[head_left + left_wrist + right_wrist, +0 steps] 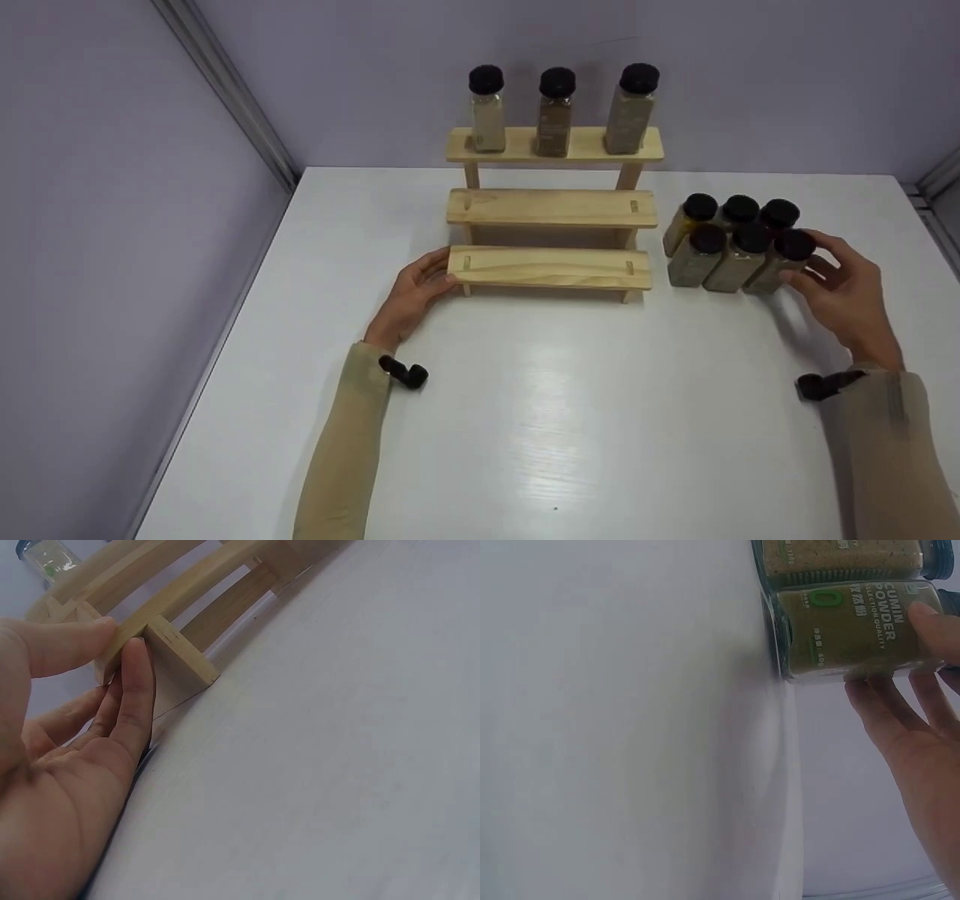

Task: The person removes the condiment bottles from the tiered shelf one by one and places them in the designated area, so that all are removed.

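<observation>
A three-step wooden rack [551,266] stands against the back wall. My left hand [409,298] pinches the left end of its lowest shelf, thumb on top and fingers beneath, as the left wrist view shows. My right hand [847,296] grips the front-right spice jar of a group beside the rack. That jar, labelled cumin powder [840,634], stands upright with a black cap, my thumb on its label side and fingers at its outer side. A second jar [844,556] with tan contents stands close against it.
On the top shelf stand three capped jars: a pale one [489,124], a brown one [553,127] and a greyish one [628,120]. More jars [695,259] stand in two tight rows right of the rack. Everything is on a white table [555,420] with walls behind and at left.
</observation>
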A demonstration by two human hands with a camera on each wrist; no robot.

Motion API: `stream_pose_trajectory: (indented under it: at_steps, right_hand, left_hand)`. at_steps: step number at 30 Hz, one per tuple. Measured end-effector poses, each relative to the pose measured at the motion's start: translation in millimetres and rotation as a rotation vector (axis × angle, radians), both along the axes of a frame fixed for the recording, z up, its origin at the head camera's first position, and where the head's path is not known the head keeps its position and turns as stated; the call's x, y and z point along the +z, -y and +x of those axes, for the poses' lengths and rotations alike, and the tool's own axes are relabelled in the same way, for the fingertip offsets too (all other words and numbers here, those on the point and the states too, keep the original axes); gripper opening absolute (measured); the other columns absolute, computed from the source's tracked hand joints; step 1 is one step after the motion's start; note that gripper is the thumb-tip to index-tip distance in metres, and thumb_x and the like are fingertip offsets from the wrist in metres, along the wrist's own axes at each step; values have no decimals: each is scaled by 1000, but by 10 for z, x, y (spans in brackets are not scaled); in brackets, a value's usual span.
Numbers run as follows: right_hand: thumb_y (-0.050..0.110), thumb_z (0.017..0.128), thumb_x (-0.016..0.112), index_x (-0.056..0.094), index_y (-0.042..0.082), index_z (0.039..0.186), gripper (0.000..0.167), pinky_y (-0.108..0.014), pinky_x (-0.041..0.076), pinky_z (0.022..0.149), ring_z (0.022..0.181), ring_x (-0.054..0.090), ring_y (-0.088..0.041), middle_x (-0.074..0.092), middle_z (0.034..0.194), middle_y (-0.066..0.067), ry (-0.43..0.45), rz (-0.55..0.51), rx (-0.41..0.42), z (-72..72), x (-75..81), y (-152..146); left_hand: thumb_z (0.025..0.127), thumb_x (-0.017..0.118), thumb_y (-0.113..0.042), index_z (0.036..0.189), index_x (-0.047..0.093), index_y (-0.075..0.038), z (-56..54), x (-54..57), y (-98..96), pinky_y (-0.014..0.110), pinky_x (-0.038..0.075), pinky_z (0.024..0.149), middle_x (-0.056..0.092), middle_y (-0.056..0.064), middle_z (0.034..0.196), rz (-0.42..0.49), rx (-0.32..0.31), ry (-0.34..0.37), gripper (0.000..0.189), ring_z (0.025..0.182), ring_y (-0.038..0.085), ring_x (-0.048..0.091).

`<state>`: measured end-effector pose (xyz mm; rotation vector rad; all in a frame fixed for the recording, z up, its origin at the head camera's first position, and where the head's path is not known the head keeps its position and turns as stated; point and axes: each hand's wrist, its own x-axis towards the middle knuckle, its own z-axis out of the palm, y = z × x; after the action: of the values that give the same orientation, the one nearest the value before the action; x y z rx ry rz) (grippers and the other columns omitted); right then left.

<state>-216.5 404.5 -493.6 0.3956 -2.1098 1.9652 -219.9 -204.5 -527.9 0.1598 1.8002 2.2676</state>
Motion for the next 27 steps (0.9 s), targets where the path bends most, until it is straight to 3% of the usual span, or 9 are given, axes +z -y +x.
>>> stream_pose_trajectory:
  at_steps: [8, 15, 27]
  right_hand:
    - [-27, 90, 65, 54, -7, 151, 65, -10, 56, 97, 124, 64, -6, 62, 142, -1, 18, 97, -32, 13, -21, 0]
    - [-27, 91, 64, 57, -4, 149, 63, -12, 59, 92, 122, 66, -9, 61, 141, -6, 26, 6, 12, 22, -19, -4]
    - [-20, 94, 67, 56, 1, 153, 64, -8, 52, 100, 122, 63, -5, 61, 141, 1, 72, 157, -65, 37, 4, -12]
  left_hand:
    - [107, 64, -4, 163, 38, 0, -8, -12, -11, 37, 52, 117, 46, 20, 161, 0, -1, -7, 62, 144, 29, 52]
    - [107, 63, -3, 163, 37, -1, -14, -16, -6, 41, 52, 117, 45, 20, 161, 6, -10, 3, 62, 141, 30, 54]
    - [108, 63, -4, 165, 35, -1, -15, 0, 4, 37, 54, 114, 44, 20, 162, -2, -7, 14, 63, 141, 29, 53]
